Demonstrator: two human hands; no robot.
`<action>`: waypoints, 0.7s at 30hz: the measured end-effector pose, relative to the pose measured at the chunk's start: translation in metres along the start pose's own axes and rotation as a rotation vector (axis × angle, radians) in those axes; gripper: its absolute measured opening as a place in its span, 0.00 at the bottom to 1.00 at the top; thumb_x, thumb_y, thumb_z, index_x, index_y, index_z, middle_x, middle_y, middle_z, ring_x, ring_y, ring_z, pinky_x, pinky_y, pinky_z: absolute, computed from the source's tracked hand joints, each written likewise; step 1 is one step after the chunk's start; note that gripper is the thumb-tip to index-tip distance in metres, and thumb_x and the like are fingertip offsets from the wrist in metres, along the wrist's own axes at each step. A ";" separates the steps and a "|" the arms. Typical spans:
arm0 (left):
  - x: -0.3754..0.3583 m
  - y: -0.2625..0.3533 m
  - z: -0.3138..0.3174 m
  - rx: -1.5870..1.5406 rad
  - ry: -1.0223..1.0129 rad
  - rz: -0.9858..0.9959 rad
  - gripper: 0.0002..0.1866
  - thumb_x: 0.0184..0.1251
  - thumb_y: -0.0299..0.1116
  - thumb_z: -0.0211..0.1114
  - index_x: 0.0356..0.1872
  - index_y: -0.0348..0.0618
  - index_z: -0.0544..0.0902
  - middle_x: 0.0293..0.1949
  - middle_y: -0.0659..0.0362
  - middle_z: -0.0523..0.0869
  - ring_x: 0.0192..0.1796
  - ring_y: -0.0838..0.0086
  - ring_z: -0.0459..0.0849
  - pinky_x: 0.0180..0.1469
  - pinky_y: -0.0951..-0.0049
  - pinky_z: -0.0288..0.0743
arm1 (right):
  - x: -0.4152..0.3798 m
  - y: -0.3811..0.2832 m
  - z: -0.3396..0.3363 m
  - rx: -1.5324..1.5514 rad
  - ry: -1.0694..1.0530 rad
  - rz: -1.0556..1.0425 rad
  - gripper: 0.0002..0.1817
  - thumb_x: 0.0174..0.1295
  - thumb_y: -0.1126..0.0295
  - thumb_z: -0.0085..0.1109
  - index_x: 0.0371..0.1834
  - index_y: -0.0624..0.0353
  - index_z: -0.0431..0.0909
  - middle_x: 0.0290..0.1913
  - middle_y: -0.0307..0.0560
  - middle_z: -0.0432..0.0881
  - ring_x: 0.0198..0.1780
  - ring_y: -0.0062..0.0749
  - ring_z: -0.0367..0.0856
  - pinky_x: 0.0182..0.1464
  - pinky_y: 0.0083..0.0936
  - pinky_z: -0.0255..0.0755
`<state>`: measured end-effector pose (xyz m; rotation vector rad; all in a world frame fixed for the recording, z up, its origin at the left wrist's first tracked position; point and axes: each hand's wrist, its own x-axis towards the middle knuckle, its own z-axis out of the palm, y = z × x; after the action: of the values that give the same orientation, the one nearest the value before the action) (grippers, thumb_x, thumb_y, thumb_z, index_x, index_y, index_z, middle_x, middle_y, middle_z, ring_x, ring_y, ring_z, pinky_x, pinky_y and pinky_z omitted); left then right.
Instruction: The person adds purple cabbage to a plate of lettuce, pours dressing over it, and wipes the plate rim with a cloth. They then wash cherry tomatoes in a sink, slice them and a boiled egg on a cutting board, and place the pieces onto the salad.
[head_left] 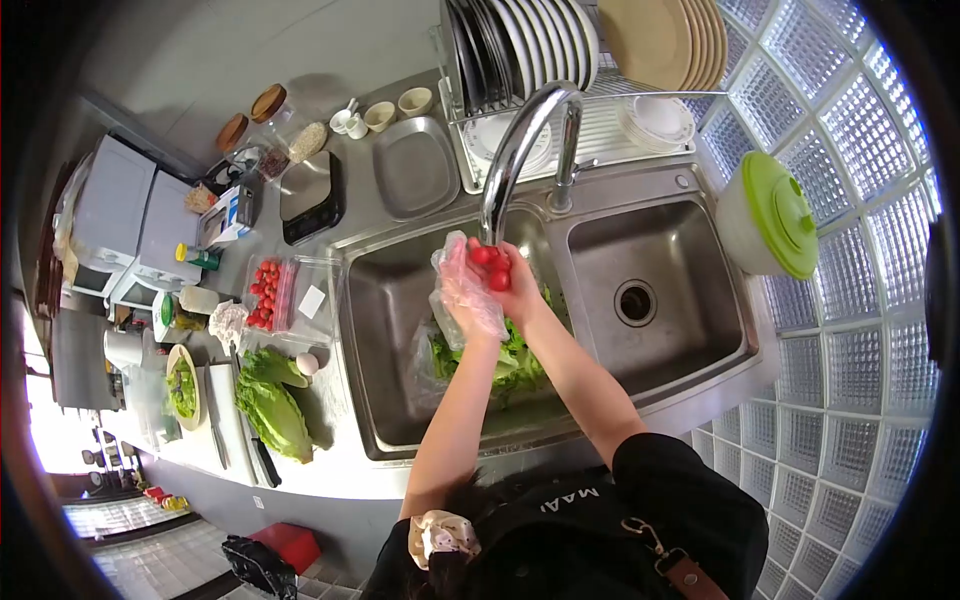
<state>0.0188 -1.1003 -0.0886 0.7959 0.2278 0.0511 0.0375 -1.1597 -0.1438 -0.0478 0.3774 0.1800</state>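
Both my hands are raised together under the spout of the steel faucet [520, 140], above the left basin of the sink [380, 330]. My right hand [520, 292] cups several small red tomatoes [491, 266]. My left hand [466, 292], covered in clear crinkled plastic like a glove, presses against the tomatoes from the left. Green lettuce leaves [512, 366] lie in the basin below my wrists.
The right basin [690, 300] holds only its drain. A dish rack with plates [520, 40] stands behind the faucet, and a green-lidded salad spinner [775, 215] sits at the right. On the left counter are a clear tomato box [268, 292], lettuce [270, 405], a knife [262, 462] and a scale [310, 195].
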 end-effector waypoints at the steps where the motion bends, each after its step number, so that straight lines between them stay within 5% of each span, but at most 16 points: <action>1: -0.002 0.004 0.004 -0.041 0.016 0.057 0.23 0.70 0.43 0.51 0.54 0.31 0.73 0.52 0.51 0.76 0.55 0.65 0.73 0.60 0.66 0.64 | -0.003 0.000 0.006 0.113 0.048 -0.005 0.12 0.64 0.64 0.53 0.49 0.53 0.74 0.40 0.47 0.79 0.44 0.34 0.77 0.46 0.28 0.74; 3: 0.003 0.006 -0.009 0.030 -0.014 0.243 0.25 0.71 0.44 0.48 0.56 0.28 0.70 0.59 0.45 0.73 0.65 0.60 0.67 0.72 0.63 0.51 | -0.004 -0.005 0.005 0.228 0.098 -0.014 0.10 0.64 0.66 0.54 0.47 0.54 0.74 0.38 0.47 0.78 0.42 0.33 0.76 0.38 0.22 0.76; 5: 0.004 0.019 -0.023 0.197 0.019 0.342 0.29 0.70 0.49 0.46 0.53 0.27 0.72 0.57 0.44 0.74 0.64 0.60 0.69 0.71 0.64 0.53 | -0.001 -0.019 -0.012 0.169 -0.216 0.177 0.06 0.63 0.69 0.56 0.41 0.55 0.73 0.33 0.45 0.76 0.32 0.25 0.72 0.19 0.10 0.64; 8: -0.007 0.049 -0.048 0.290 -0.019 0.276 0.29 0.71 0.50 0.45 0.52 0.28 0.72 0.57 0.43 0.74 0.65 0.59 0.67 0.72 0.63 0.51 | -0.005 -0.026 0.001 -0.100 -0.027 0.165 0.05 0.65 0.67 0.55 0.38 0.54 0.71 0.27 0.40 0.72 0.23 0.19 0.64 0.11 0.09 0.50; 9: -0.010 0.053 -0.063 0.257 -0.043 0.278 0.29 0.71 0.50 0.46 0.52 0.27 0.72 0.57 0.43 0.74 0.65 0.57 0.68 0.72 0.63 0.52 | -0.001 -0.030 -0.004 -0.122 -0.101 0.218 0.12 0.69 0.63 0.45 0.37 0.62 0.71 0.25 0.36 0.66 0.23 0.16 0.62 0.11 0.08 0.50; 14: -0.045 0.084 -0.089 0.305 0.005 0.178 0.28 0.71 0.48 0.48 0.53 0.27 0.71 0.56 0.41 0.74 0.64 0.56 0.68 0.72 0.61 0.53 | -0.010 -0.032 0.016 -0.163 -0.020 0.228 0.15 0.69 0.60 0.42 0.40 0.62 0.71 0.27 0.38 0.67 0.23 0.19 0.63 0.12 0.10 0.54; 16: -0.056 0.093 -0.101 0.295 0.025 0.164 0.28 0.71 0.48 0.48 0.53 0.27 0.71 0.56 0.40 0.74 0.64 0.56 0.68 0.72 0.61 0.53 | -0.012 -0.033 0.022 0.085 0.094 0.353 0.09 0.63 0.67 0.56 0.38 0.60 0.72 0.28 0.42 0.72 0.21 0.19 0.64 0.14 0.07 0.57; 21: -0.081 0.111 -0.128 0.365 0.161 0.146 0.30 0.70 0.52 0.49 0.50 0.26 0.72 0.52 0.41 0.77 0.61 0.55 0.71 0.70 0.61 0.57 | -0.002 -0.036 0.025 0.128 -0.128 0.346 0.10 0.62 0.68 0.56 0.34 0.65 0.72 0.31 0.48 0.73 0.20 0.19 0.62 0.12 0.04 0.55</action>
<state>-0.0839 -0.9432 -0.0809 1.1731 0.3364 0.2164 0.0514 -1.1935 -0.1196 0.1560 0.2662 0.4982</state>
